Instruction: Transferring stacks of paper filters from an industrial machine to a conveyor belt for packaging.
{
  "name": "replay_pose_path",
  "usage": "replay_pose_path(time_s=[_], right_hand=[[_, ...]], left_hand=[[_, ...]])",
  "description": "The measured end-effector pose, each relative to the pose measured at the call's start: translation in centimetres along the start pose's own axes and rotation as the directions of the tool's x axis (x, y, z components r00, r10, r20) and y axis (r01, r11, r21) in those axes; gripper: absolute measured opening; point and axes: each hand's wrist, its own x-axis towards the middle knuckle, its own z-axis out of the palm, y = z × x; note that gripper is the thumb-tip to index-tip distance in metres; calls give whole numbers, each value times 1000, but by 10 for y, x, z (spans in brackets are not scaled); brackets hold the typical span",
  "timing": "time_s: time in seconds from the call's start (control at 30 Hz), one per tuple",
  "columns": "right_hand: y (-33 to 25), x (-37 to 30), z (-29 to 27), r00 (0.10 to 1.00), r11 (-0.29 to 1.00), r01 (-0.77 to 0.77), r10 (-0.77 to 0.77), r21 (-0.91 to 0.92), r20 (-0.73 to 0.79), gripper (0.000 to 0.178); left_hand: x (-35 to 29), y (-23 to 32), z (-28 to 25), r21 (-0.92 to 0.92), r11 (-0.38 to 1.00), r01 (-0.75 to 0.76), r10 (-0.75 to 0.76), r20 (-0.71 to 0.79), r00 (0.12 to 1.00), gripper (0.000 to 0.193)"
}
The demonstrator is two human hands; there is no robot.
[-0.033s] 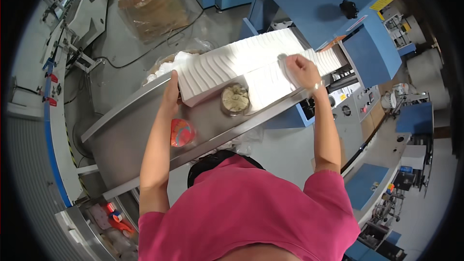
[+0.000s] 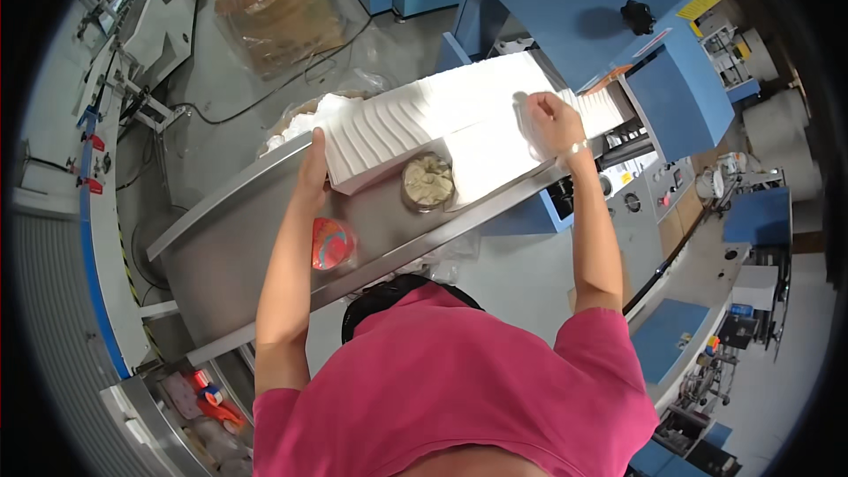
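Observation:
Two long rows of thin white folded sheets lie side by side in a slanting metal tray. At the left end of the farther row, my left hand is held upright with straight fingers, flat against the end of the sheets near the tray's far rim. My right hand is over the right part of the nearer row, its fingers curled in; anything inside them is hidden. A round clear container with pale yellowish contents stands against the nearer row's left end. Close to my left forearm lies a round red-and-blue item.
A large blue machine stands at the tray's far right end. On the floor beyond, there is an open carton with plastic film and a dark cable. A control panel is to the right of the tray.
My right hand has shifted slightly, with its curled fingers loosened a little. The round container sits slightly farther left. My left hand stays at the end of the row.

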Motion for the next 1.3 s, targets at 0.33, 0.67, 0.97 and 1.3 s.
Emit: replay_pose_path(time_s=[0.33, 0.67, 0.97, 1.3], right_hand=[[33, 96, 44, 932, 891, 96, -237, -443, -275, 16], [38, 109, 47, 948, 900, -36, -107, -435, -299, 22], [36, 110, 53, 939, 869, -98, -81, -486, -335, 22], [29, 104, 42, 964, 921, -65, -42, -385, -263, 13]], left_hand=[[-12, -18, -1, 63, 987, -148, 151, -49, 987, 76], [-19, -14, 6, 113, 977, -183, 192, -74, 979, 79], [-13, -22, -4, 69, 993, -95, 105, -157, 982, 84], [-21, -11, 6, 73, 993, -96, 107, -156, 982, 69]])
